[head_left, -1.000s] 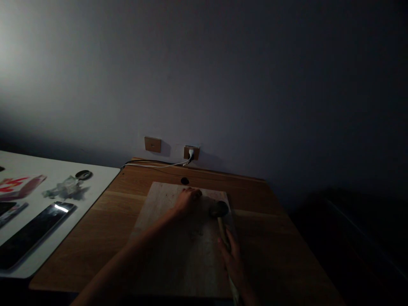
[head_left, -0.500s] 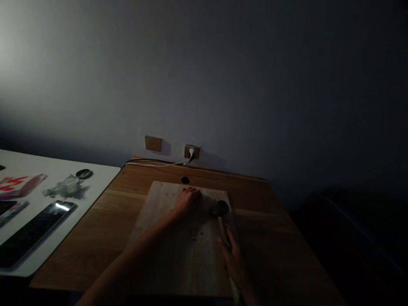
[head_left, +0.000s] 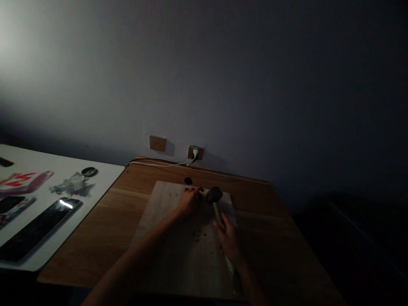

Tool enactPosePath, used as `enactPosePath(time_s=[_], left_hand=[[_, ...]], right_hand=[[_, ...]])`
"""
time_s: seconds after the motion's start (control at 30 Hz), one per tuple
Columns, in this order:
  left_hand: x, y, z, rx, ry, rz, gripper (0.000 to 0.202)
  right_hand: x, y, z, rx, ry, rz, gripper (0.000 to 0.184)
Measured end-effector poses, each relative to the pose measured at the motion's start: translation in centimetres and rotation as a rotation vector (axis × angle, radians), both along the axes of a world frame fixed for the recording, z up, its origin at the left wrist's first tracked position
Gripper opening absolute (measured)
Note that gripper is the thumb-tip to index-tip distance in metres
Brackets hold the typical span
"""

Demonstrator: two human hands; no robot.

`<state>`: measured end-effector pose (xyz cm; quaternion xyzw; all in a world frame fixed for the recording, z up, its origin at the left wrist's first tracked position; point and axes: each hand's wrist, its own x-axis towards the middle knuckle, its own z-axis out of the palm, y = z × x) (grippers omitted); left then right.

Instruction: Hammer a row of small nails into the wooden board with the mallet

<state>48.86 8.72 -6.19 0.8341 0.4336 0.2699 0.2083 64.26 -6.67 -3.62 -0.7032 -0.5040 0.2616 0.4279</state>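
My right hand (head_left: 230, 242) is wrapped round the pale handle of a mallet (head_left: 214, 195) with a dark, rounded head. The head is raised above the right part of a light wooden board (head_left: 168, 250). Towards the board's far edge rests my left hand (head_left: 188, 200), its fingers bent and drawn together. Whatever it pinches, if anything, is too small and dark to make out. The mallet's head is just right of those fingertips, apart from them. Between my forearms, several small shiny metal pieces (head_left: 197, 234) lie loose on the board.
Under the board is a brown wooden table (head_left: 95, 229) against a grey wall. A white plug (head_left: 195, 153) with cables sits in a wall socket. On the left, a white table (head_left: 105, 174) carries a dark glossy tablet-like slab (head_left: 41, 229), a crumpled plastic bag (head_left: 75, 183) and a red-and-white packet (head_left: 24, 182).
My right hand has lifted the mallet up and slightly left, closer to my left hand. My left fingers have shifted slightly. The whole view has moved a little.
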Motion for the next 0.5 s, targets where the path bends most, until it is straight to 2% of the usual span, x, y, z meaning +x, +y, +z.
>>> enactPosePath(time_s=[0.17, 0.33, 0.5], left_hand=[[-0.1, -0.1, 0.1, 0.014, 0.038, 0.010, 0.038], [0.2, -0.1, 0.1, -0.003, 0.058, 0.017, 0.039], [-0.3, -0.3, 0.7, -0.039, 0.031, 0.013, 0.035]], right_hand=[[-0.9, 1.7, 0.5, -0.017, -0.058, 0.045, 0.060], [-1.2, 1.7, 0.3, -0.014, -0.066, 0.031, 0.061], [-1.0, 1.4, 0.8, -0.026, -0.058, 0.048, 0.061]])
